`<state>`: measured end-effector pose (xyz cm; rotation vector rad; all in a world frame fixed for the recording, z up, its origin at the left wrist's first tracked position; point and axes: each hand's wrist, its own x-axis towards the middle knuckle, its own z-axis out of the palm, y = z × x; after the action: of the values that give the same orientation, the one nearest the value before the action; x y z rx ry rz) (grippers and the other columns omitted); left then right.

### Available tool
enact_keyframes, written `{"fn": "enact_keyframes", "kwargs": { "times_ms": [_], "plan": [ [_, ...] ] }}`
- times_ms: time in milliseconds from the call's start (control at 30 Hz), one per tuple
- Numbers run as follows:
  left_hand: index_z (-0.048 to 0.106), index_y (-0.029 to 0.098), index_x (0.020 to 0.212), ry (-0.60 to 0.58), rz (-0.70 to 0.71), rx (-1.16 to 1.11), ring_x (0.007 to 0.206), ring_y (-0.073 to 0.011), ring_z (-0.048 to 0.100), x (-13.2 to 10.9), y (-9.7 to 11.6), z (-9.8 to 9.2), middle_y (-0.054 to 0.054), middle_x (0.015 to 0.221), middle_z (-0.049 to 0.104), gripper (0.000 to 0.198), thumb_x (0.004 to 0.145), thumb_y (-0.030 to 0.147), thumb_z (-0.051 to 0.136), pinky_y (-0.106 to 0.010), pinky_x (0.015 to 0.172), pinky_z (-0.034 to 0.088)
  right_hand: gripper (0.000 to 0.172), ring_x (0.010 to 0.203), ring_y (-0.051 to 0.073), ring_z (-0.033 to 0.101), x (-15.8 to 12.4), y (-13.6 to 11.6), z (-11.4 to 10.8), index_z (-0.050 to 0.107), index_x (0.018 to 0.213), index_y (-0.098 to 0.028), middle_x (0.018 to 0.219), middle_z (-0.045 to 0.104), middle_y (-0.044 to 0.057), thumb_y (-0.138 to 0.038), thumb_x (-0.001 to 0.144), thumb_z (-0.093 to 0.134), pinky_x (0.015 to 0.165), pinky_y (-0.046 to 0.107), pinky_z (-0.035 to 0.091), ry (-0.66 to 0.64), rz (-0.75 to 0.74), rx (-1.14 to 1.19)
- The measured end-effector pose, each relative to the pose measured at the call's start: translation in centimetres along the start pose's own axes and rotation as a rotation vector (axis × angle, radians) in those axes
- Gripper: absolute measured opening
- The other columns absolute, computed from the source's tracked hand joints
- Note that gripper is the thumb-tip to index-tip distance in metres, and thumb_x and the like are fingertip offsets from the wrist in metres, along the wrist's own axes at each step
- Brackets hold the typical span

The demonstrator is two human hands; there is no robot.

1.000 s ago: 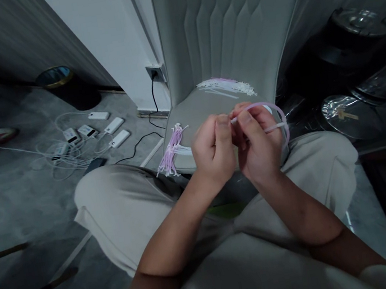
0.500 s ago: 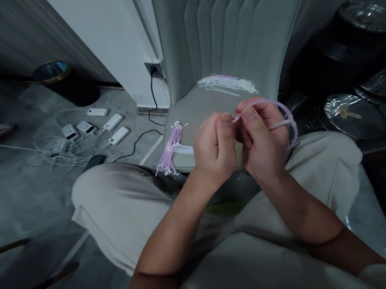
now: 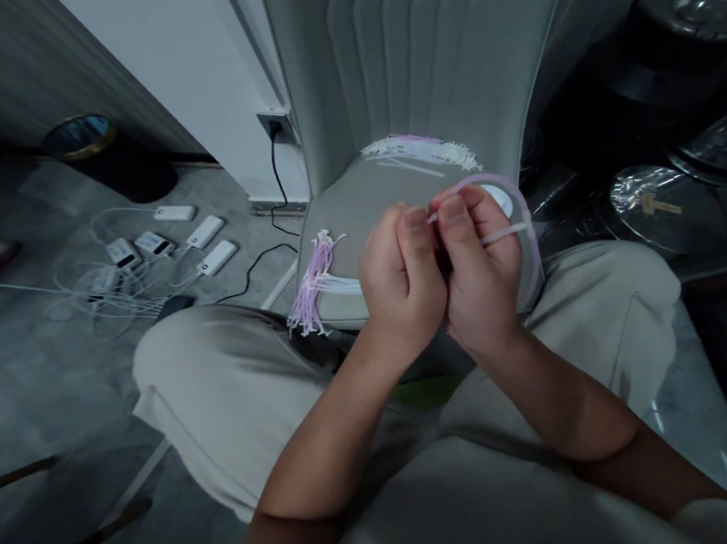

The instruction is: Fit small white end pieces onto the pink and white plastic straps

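Observation:
Over the chair seat, my left hand (image 3: 402, 280) and my right hand (image 3: 481, 267) are closed with thumbs side by side, almost touching. Between the thumb tips shows the pale end of a thin plastic strip. A lilac plastic strip (image 3: 523, 201) curves in a loop from my right hand's fingertips around its outer side. A white plastic strip (image 3: 502, 233) runs from the right hand across to the loop and meets it. My fingers hide how the ends sit. Left of my left hand lies a bundle of lilac strips (image 3: 314, 287) with small white ends, beside several white strips (image 3: 340, 284).
The grey chair (image 3: 363, 208) carries a pile of white strips (image 3: 424, 152) with some lilac ones at the back of its seat. A white round object (image 3: 498, 200) is partly behind my right hand. On the floor are white devices with cables (image 3: 216, 258) and a black bin (image 3: 111, 160).
The view has shifted slightly. Both hands have come closer together, and the loop has swung a little with the right hand. A white round object now shows behind the right hand.

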<state>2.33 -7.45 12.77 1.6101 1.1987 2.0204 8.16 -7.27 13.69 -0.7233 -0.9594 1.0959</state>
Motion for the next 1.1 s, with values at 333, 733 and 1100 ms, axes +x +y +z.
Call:
{"fn": "enact_keyframes", "kwargs": {
  "times_ms": [333,733,1100],
  "plan": [
    [0.054,0.020,0.075,-0.017,-0.003,-0.036,0.060,-0.0084,0.048,0.0,0.0,-0.2,0.002,0.066,0.051,0.029,0.100,0.027,0.042,-0.024,0.052,0.037,0.014,0.071,0.007,0.059,-0.3,0.3,0.2,0.061,0.084,-0.024,0.079,0.061,-0.004,-0.037,0.088,0.063,0.066,0.020,0.051,0.007,-0.030,0.004],
    [0.044,0.019,0.065,-0.232,0.117,0.207,0.055,-0.0095,0.043,1.8,-0.5,-1.6,0.002,0.059,0.045,0.039,0.101,0.032,0.038,-0.027,0.055,0.032,0.022,0.104,0.016,0.064,-1.2,-0.2,-3.1,0.069,0.099,-0.025,0.103,0.071,0.000,-0.037,0.081,0.069,0.095,0.031,0.049,-0.152,0.377,0.041],
    [0.045,0.019,0.068,-0.659,0.171,0.173,0.056,-0.0095,0.045,3.4,1.2,-2.7,0.003,0.059,0.046,0.035,0.101,0.026,0.036,-0.024,0.057,0.036,0.038,0.085,0.018,0.065,-3.5,-7.7,-10.3,0.072,0.099,-0.019,0.095,0.073,0.006,-0.052,0.084,0.061,0.074,0.031,0.048,-0.683,0.798,-0.924]
  ]
}}
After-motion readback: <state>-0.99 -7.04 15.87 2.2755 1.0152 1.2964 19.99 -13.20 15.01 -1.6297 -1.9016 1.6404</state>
